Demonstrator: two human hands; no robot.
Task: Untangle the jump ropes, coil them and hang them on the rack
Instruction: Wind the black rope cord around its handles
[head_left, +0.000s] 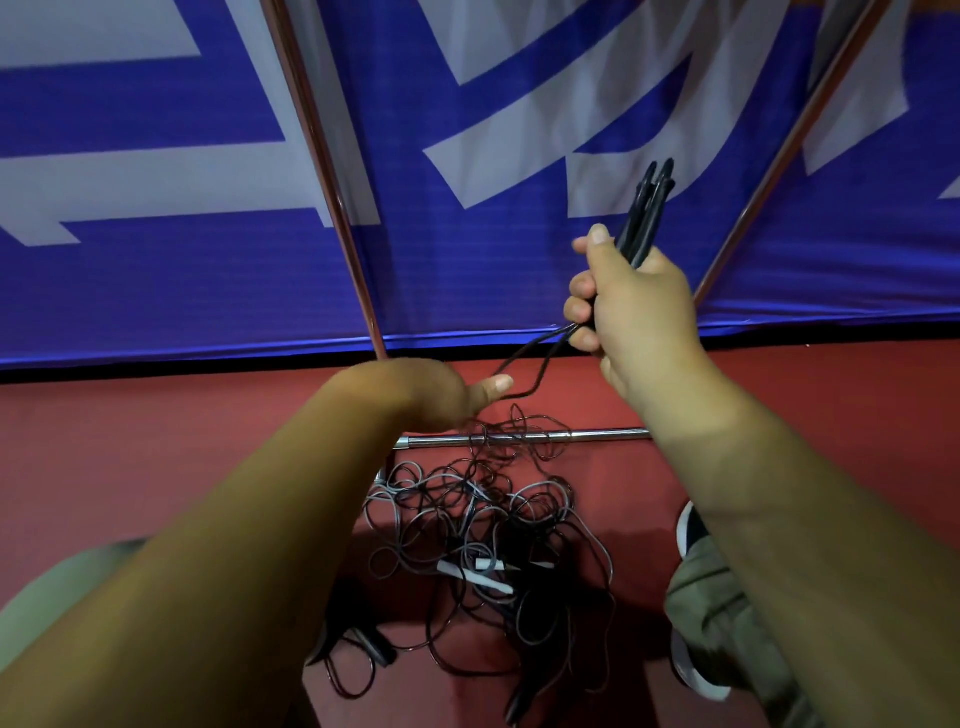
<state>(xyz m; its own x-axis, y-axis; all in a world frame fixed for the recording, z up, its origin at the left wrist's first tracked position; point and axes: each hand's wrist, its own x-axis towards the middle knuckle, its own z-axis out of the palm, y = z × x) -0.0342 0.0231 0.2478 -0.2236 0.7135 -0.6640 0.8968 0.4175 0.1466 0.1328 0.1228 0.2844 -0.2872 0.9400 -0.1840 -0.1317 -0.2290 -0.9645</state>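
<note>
My right hand is raised and grips a bundle of black jump-rope handles that point up past my thumb. Thin black cords run down from that fist to my left hand, which pinches a cord with its thumb on top; its fingers are hidden behind the hand. Below, a big tangle of black and grey ropes lies on the red floor, draped partly over a metal bar of the rack. A white handle lies in the pile.
A blue and white banner hangs just behind, held by slanted brown poles. My shoes and trouser legs stand at the right of the pile. Another black handle lies at the pile's lower left.
</note>
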